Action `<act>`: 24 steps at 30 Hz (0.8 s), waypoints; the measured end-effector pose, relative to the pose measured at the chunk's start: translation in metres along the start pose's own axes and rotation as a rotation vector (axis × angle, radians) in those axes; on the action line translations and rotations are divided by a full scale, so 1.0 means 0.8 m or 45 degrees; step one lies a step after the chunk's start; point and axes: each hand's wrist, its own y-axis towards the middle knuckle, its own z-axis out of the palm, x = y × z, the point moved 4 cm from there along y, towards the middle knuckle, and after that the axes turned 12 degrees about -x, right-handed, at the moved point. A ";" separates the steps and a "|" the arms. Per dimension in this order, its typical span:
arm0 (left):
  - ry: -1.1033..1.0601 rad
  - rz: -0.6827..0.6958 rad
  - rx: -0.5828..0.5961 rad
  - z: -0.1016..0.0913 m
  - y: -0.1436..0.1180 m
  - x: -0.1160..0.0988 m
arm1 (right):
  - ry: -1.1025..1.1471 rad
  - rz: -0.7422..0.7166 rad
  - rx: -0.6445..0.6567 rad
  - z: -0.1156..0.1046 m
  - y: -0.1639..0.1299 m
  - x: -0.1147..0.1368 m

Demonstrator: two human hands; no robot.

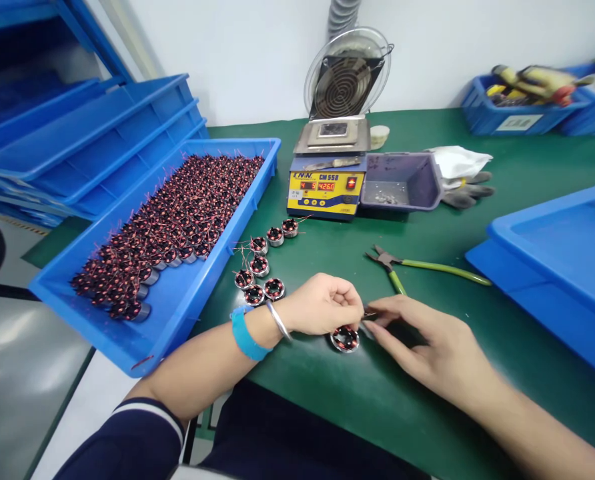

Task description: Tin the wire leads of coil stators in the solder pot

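Grip of right hand (427, 343) pinches something small (370, 314); left hand (325, 305) curls, hold unclear.

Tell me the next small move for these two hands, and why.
I'd probably steady the wound ring with the left hand: it sits right over the ring, the fingertips of the right hand are close beside the rim, and on the smooth green tabletop the ring might otherwise slide.
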 end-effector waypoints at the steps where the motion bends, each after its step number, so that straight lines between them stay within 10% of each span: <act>1: -0.003 -0.009 -0.004 0.000 0.000 0.000 | -0.124 -0.187 -0.087 -0.004 -0.001 0.004; 4: -0.006 -0.018 -0.020 0.000 0.000 -0.001 | -0.263 -0.419 -0.154 -0.005 -0.004 0.010; 10: 0.002 -0.002 -0.012 0.001 0.000 -0.002 | 0.382 0.489 0.255 0.019 -0.005 -0.011; 18: -0.029 -0.041 -0.024 0.001 0.001 0.000 | -0.486 -0.673 -0.189 -0.001 -0.005 0.018; 24: -0.063 -0.026 -0.087 0.003 0.001 0.002 | -0.576 -0.498 -0.202 -0.021 0.009 -0.003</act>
